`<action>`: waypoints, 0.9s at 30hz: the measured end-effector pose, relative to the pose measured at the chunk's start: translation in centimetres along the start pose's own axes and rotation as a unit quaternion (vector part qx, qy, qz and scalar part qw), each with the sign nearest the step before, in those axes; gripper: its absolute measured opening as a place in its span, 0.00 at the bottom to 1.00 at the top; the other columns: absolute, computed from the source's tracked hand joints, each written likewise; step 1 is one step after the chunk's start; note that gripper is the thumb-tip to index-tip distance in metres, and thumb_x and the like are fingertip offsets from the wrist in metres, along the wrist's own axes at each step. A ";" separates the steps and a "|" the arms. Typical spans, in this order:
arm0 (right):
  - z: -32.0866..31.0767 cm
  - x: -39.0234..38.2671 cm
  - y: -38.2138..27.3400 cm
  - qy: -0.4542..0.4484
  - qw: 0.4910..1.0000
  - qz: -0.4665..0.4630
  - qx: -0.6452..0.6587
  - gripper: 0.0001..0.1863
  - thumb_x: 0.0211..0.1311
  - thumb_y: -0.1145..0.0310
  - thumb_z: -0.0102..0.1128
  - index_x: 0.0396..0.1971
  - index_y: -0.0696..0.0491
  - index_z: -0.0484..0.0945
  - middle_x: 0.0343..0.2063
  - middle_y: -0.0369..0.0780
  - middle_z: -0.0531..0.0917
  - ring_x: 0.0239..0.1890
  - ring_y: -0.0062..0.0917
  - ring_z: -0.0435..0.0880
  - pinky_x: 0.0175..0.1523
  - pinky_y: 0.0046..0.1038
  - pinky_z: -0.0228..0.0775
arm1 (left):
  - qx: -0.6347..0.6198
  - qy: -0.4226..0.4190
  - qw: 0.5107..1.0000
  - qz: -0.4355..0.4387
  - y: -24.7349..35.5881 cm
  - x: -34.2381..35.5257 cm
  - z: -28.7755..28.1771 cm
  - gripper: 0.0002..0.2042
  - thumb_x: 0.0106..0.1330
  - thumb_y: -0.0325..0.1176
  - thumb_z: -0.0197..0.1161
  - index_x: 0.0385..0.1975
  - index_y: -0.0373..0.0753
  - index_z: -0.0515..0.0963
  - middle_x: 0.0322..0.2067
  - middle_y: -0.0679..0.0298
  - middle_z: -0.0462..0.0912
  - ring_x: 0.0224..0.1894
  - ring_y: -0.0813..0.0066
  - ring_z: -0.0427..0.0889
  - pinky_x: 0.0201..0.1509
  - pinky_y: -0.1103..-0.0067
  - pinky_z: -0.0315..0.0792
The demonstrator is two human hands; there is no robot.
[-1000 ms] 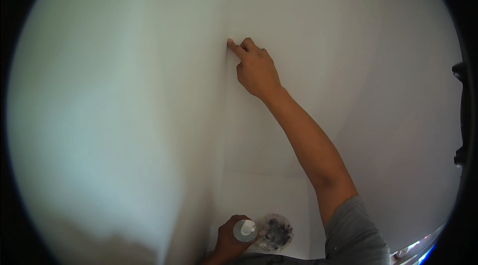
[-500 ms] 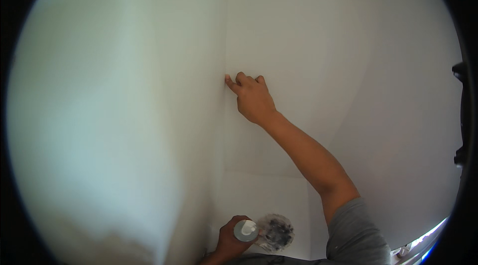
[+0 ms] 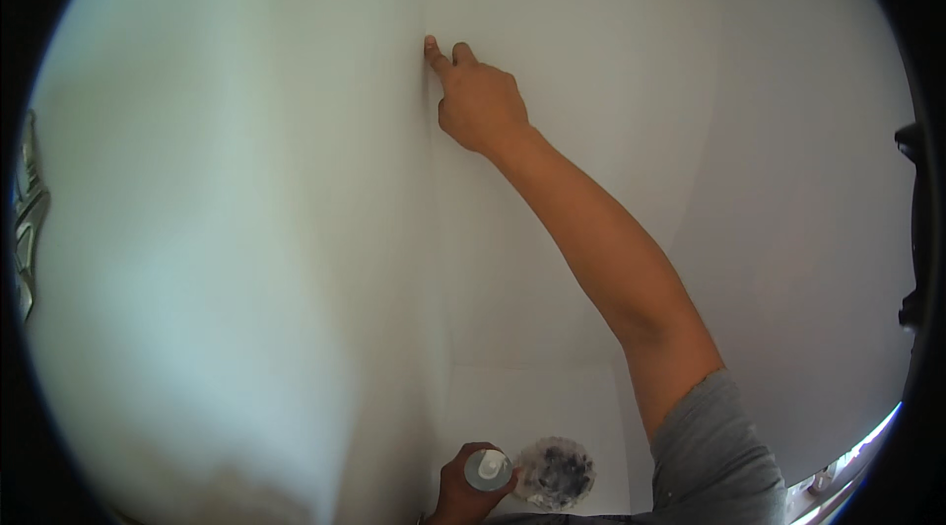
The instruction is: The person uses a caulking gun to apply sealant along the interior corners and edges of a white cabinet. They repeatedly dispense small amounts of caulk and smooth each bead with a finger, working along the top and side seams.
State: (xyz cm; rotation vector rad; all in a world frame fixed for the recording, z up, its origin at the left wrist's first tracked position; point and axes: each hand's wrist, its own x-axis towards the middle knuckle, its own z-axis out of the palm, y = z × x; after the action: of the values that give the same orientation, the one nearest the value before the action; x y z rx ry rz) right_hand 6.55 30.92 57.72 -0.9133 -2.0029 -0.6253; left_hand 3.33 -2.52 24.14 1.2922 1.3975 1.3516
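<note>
My right hand (image 3: 485,106) reaches up to the inner corner where the left wall (image 3: 266,210) meets the facing wall (image 3: 591,42). Its index finger is stretched out, with the tip touching the corner line; the other fingers are bent, and nothing shows in them. Low in the view, my left hand (image 3: 458,488) is wrapped round a round container (image 3: 480,472), seen from its end, with a small white patch on it. Whether this is a cup or a bottle cannot be made out. Right beside it is a round, pale, crinkled-edged object (image 3: 557,474) with dark smudges.
Pale walls close in on both sides of the corner. A grey metal object (image 3: 30,210) shows at the far left edge. Dark fittings (image 3: 912,229) line the right rim, and a bright gap (image 3: 833,476) with small items lies at the lower right.
My right hand has slid upward along the corner, its arm stretching further. My left hand still grips the container. The view has shifted a little, bringing the metal object in at left.
</note>
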 end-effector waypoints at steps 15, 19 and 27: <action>7.1 -11.4 -4.0 -0.129 0.989 -0.029 -0.067 0.48 0.58 0.81 0.58 0.80 0.54 0.52 0.44 0.43 0.78 0.31 0.28 0.80 0.35 0.32 0.76 | 0.035 -0.027 0.999 0.032 2.1 0.3 -2.0 0.21 0.55 0.29 0.83 0.43 0.38 0.77 0.36 0.65 0.87 0.41 0.78 0.85 0.51 0.75 0.80; 7.3 -15.5 -5.0 -0.205 0.978 -0.006 -0.045 0.46 0.59 0.80 0.59 0.79 0.50 0.56 0.47 0.44 0.78 0.35 0.31 0.84 0.38 0.33 0.78 | 0.034 -0.016 0.999 0.037 1.2 -0.1 -1.4 0.19 0.56 0.29 0.82 0.42 0.38 0.77 0.35 0.65 0.86 0.39 0.79 0.84 0.48 0.76 0.79; 5.9 -39.5 -5.2 -0.241 0.920 0.191 0.243 0.22 0.65 0.64 0.62 0.59 0.45 0.83 0.47 0.49 0.78 0.50 0.48 0.82 0.56 0.45 0.76 | 0.015 0.013 0.998 0.054 -4.3 -1.7 0.4 0.22 0.57 0.35 0.82 0.43 0.35 0.76 0.34 0.60 0.86 0.38 0.73 0.86 0.47 0.74 0.80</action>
State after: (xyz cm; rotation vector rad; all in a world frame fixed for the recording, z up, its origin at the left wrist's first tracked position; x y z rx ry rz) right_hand 15.18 17.15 20.86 -1.1689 -2.1596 0.3454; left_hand 3.38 -3.72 19.67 1.3924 1.3867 1.4281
